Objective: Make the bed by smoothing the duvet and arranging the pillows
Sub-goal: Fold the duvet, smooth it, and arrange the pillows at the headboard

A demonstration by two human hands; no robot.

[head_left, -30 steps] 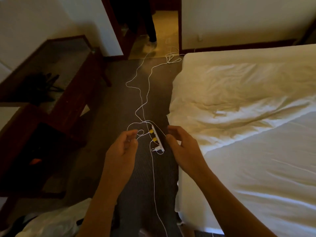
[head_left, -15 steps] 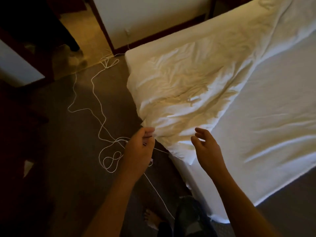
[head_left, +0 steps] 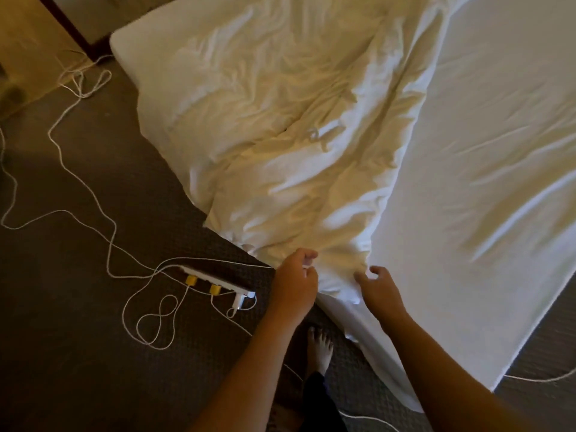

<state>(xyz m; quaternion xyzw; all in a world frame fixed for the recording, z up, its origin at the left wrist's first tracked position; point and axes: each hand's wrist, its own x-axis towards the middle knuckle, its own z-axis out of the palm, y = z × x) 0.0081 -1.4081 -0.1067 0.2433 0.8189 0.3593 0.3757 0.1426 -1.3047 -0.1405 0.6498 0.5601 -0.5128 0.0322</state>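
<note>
The crumpled cream duvet (head_left: 280,135) lies bunched along the left side of the bed, and its near corner hangs over the edge. A smoother white sheet (head_left: 483,151) covers the right part of the mattress. My left hand (head_left: 294,283) is at the duvet's near corner with its fingers curled and a bit of white fabric pinched between them. My right hand (head_left: 378,291) hovers just right of it over the same corner. Its fingers are loosely curled and apart, and I see no fabric held in them. No pillows are in view.
A white power strip (head_left: 218,282) with two yellow plugs lies on the dark carpet left of my hands. Its thin white cord (head_left: 78,188) loops across the floor toward the doorway. My bare foot (head_left: 319,347) stands beside the bed's edge. Another cord (head_left: 536,377) runs along the floor at right.
A second ago both hands held the power strip and cord; it now lies on the floor. My view has turned to the bed, and both hands have reached the duvet's near corner.
</note>
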